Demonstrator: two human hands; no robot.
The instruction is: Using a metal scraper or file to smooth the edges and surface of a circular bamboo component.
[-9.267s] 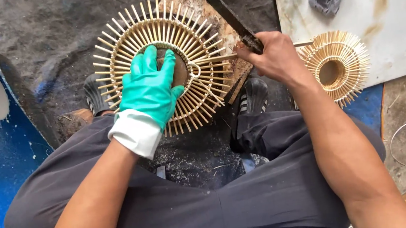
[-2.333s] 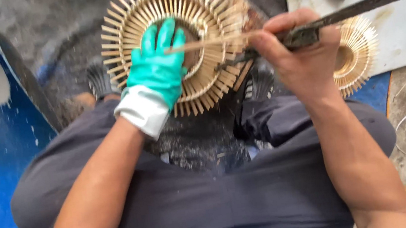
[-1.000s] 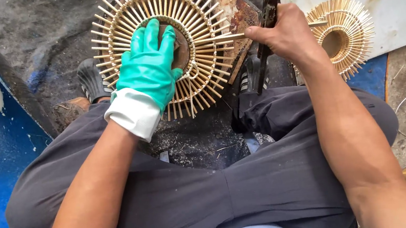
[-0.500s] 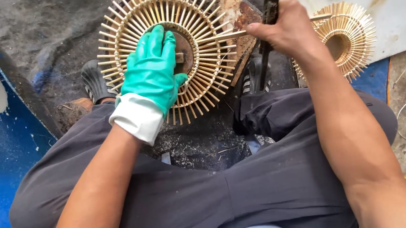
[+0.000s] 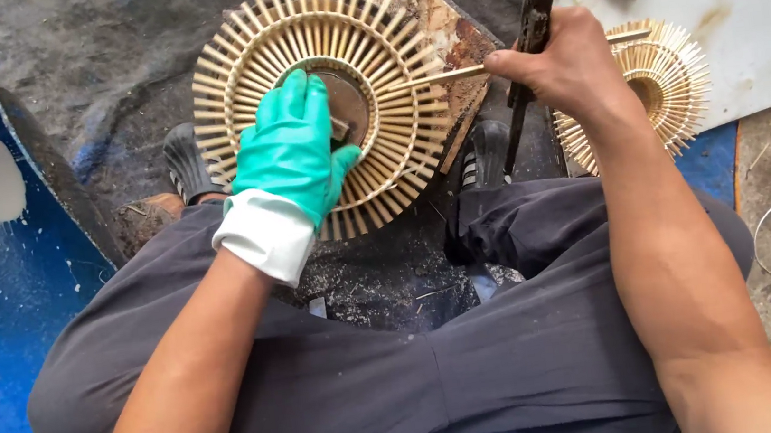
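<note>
Bamboo wheel (image 5: 387,44) lies under the gloved left hand (image 5: 288,155) (flat, released); right hand (image 5: 565,64) clenches a bamboo stick (image 5: 438,77), probably a blade (image 5: 532,20) too.

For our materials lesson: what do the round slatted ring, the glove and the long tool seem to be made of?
Round slatted ring: pale, unvarnished bamboo or wood slivers, judging by the straw colour and matt grain. Glove on the left hand: green rubber or latex, smooth, with a white knit cuff. Long tool in the right hand: dark metal, dull, possibly rusted.
</note>
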